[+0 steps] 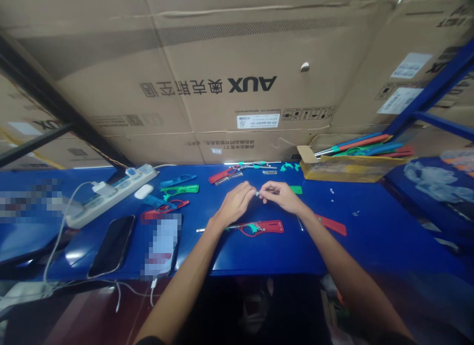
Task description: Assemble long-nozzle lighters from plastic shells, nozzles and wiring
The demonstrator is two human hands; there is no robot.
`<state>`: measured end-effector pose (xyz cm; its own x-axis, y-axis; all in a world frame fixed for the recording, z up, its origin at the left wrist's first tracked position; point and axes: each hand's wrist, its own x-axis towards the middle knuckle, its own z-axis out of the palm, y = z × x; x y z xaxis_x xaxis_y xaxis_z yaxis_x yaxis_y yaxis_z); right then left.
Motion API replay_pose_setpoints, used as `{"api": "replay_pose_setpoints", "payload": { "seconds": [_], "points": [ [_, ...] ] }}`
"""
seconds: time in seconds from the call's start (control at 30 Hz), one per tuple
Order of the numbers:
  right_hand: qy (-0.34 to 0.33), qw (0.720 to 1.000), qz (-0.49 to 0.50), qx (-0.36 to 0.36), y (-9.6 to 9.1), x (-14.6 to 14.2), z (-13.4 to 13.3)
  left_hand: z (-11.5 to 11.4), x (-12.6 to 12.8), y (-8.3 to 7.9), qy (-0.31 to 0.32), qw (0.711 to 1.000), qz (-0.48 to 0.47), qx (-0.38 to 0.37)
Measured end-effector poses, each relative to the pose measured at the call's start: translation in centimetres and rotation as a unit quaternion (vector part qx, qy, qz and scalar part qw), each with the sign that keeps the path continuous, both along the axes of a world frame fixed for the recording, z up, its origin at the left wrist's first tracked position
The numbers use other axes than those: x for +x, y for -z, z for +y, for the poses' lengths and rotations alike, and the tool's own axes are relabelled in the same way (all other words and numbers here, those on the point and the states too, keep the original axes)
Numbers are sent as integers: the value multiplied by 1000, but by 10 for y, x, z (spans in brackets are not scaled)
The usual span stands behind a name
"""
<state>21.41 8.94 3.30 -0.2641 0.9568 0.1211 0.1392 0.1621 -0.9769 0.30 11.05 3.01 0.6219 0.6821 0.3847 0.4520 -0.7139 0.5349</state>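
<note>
My left hand (236,202) and my right hand (280,195) meet over the middle of the blue table, fingertips nearly touching. Both are closed in a pinch at a small whitish part (257,193), too small to name. Just below them lies an opened red stick lighter (264,227), with a green trigger, thin wires and a metal tube. A red lighter shell (331,225) lies beside my right forearm. Partly hidden behind my right hand is a green handle piece (296,189). Beyond my left hand rest a red lighter half (219,175) and clear small tanks (228,178).
Blue, green and red lighter shells (180,189) lie at the left, near a white power strip (111,199) and two phones, one a black phone (112,246). A yellow-taped box (344,169) of lighters stands back right. Large cardboard cartons (207,48) wall off the back.
</note>
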Motion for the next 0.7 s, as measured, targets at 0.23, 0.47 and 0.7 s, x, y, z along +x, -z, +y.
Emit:
{"api": "replay_pose_setpoints", "payload": {
  "seconds": [0.23,0.47,0.7],
  "points": [
    [-5,1000,-8,-6,-3,2,-2,1,-1,1,9,1000,-8,-6],
    [-18,1000,-25,-3,-5,2,-4,2,-1,3,7,1000,-3,-8],
    [-18,1000,-20,-8,-6,1,-6,2,-1,2,9,1000,-13,-20]
  ]
}}
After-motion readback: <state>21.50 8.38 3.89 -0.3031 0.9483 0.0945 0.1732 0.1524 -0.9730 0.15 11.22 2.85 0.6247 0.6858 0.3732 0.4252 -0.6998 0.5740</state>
